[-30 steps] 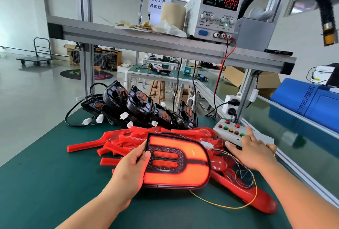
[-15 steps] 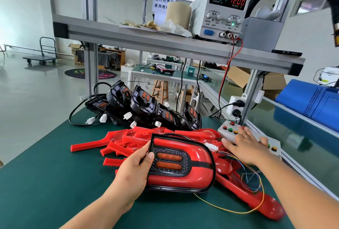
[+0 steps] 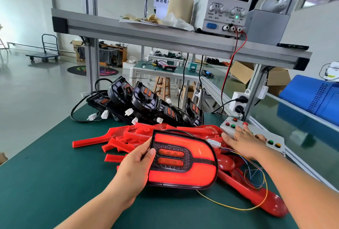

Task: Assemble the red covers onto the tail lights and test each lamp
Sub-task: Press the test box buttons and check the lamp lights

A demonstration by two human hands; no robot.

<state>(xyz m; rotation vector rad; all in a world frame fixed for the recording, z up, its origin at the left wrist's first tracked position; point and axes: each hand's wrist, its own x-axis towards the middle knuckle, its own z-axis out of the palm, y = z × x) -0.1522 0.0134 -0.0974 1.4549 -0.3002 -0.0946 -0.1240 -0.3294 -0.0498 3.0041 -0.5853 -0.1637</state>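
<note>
My left hand (image 3: 134, 169) grips the left edge of an assembled tail light (image 3: 185, 160) with a red cover; its outer band glows bright red. My right hand (image 3: 242, 141) lies with straight fingers on the grey button box (image 3: 264, 137), fingertips on its buttons. Thin coloured wires (image 3: 256, 173) run from the lamp's white connector (image 3: 214, 143) toward the box. Loose red covers (image 3: 121, 138) lie piled behind the lamp. Several black tail light bodies (image 3: 145, 102) with white plugs stand further back.
A power supply (image 3: 225, 3) on the aluminium shelf (image 3: 146, 34) reads 12.00 V, with red and black leads hanging down. More red covers (image 3: 256, 195) lie at the right. A blue roll (image 3: 311, 100) sits beyond the bench's right rail. Green mat (image 3: 45, 182) stretches at the left.
The lamp glowed a second ago, went dark half a second ago, and glows again now. My right hand shifted its fingers across the button box. My left hand kept its grip.
</note>
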